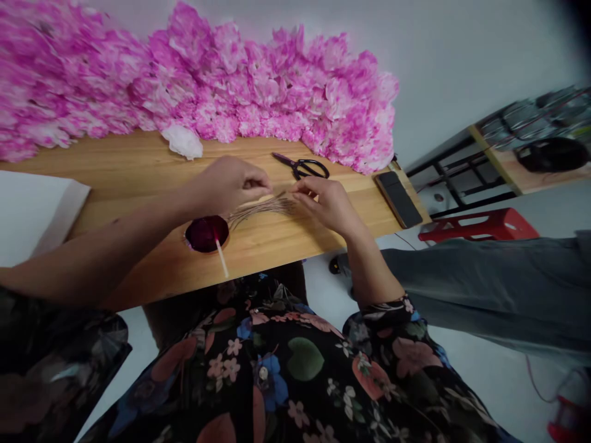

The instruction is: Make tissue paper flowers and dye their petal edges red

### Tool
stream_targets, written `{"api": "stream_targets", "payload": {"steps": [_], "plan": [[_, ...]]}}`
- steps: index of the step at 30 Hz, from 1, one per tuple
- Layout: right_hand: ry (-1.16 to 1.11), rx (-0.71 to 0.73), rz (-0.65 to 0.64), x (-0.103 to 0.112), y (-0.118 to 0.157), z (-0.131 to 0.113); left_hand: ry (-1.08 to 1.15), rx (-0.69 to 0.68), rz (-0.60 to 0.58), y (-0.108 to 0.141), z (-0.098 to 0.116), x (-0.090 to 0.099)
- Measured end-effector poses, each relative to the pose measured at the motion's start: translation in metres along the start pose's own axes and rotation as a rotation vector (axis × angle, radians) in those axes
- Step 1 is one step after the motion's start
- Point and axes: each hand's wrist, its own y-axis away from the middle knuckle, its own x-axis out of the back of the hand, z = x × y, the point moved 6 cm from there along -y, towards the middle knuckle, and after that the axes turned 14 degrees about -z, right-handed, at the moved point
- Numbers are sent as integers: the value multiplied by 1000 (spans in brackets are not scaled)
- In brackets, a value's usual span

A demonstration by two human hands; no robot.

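Observation:
Over the wooden table (pixel 152 157), my left hand (pixel 237 183) is closed, its thumb and fingers pinched together near the far end of a bundle of thin brown strands (pixel 261 207). Opposite it, my right hand (pixel 325 200) also makes a pinch, just above the strands' right end. Whatever is between the fingertips of each hand is too fine to make out. Below my left wrist stands a round container of dark red liquid (pixel 203 235), a pale stick (pixel 222 257) leaning out over its near rim. Black-handled scissors (pixel 302 167) lie beyond my right hand.
A bank of pink artificial flowers (pixel 268 80) runs along the wall, with one white flower (pixel 183 141) in front. A white box-like object (pixel 39 209) sits at left, a phone (pixel 398 198) at right. A person's jeans-clad leg (pixel 484 289) and a red stool (pixel 480 225) are beyond the table.

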Motion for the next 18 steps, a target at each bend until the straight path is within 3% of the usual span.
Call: {"api": "stream_targets", "payload": {"steps": [3, 7, 13, 18], "plan": [[63, -18, -102, -12, -1, -1, -118, -1, -173, -15, -7, -19], [154, -36, -191, -31, -5, -4, -161, -9, -255, -24, -24, -32], [194, -48, -156, -35, -9, -6, -159, 67, -264, -25, -35, -40], [121, -21, -125, -30, -8, -10, -74, 36, -204, -24, -34, -41]]}}
